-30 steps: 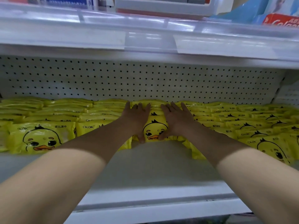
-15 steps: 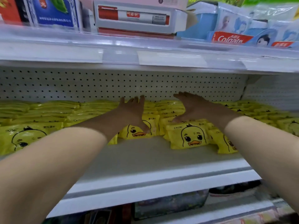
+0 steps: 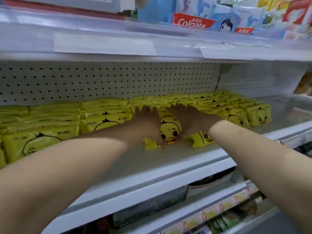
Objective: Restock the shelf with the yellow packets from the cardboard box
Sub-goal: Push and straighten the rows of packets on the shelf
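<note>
Pressing the stack of yellow plastic duck-face packets between left hand and right hand, fingers straight and spread rather than curled, we had it mid-shelf, back from the white metal shelf's front edge; uneven pressure could have slid the slippery packets forward.

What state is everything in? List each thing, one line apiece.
Middle packet, stood up, duck face forward, between both hands.
Left hand, flat, fingers straight, pressing its left side.
Right hand, flat, pressing its right side.
Other packets, in rows at the back.
Shelf, partly stocked.
</note>
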The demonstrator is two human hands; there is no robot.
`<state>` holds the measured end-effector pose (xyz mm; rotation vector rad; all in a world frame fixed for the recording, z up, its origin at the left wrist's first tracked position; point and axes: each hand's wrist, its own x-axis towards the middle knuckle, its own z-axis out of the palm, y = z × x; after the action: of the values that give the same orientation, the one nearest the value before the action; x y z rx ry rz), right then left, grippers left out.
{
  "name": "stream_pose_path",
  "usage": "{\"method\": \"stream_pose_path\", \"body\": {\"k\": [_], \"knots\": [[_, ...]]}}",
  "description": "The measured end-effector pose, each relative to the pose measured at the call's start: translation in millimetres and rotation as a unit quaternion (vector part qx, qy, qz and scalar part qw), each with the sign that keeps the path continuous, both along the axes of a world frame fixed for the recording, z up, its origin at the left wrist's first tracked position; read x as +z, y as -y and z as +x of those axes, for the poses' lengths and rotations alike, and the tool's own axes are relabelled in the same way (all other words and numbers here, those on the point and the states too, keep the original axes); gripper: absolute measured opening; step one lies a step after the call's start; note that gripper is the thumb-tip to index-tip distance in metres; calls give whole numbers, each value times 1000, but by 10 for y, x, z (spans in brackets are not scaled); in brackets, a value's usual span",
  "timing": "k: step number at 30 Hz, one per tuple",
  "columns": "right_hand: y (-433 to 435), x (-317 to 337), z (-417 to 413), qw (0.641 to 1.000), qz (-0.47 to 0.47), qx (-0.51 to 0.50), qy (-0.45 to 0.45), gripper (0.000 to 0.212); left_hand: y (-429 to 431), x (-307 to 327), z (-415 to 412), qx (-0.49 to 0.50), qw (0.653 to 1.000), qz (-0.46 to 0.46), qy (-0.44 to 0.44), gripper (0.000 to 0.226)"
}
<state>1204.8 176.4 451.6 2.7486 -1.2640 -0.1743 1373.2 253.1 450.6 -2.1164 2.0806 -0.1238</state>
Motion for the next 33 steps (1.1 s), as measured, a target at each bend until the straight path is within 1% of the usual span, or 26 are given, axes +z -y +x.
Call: {"method": "stream_pose_path", "body": {"k": [5,9,11,17,20,24,29,33], "knots": [[78,-41,7,999,-12,28,28,141,48,-62,46,47,999,3,20,157],[191,-16,122,997,-7,73,1,144,80,-131,63,69,997,-15,-4,155],[225,-6,164,995,-21,96,-11,144,86,-156,74,84,996,-26,-15,156],[389,-36,228,992,-37,122,-16,148,151,-144,133,145,989,-34,-4,160],[474,-31,284,991,-44,125,-13,151,251,-128,151,149,987,-49,23,163],[581,-17,396,993,-46,108,-16,154,443,-91,184,152,985,-38,65,164],[748,9,538,994,-43,99,-11,159,595,-125,281,170,983,-42,47,166],[821,38,602,994,-31,107,-13,157,651,-136,331,182,982,-40,25,164]]}}
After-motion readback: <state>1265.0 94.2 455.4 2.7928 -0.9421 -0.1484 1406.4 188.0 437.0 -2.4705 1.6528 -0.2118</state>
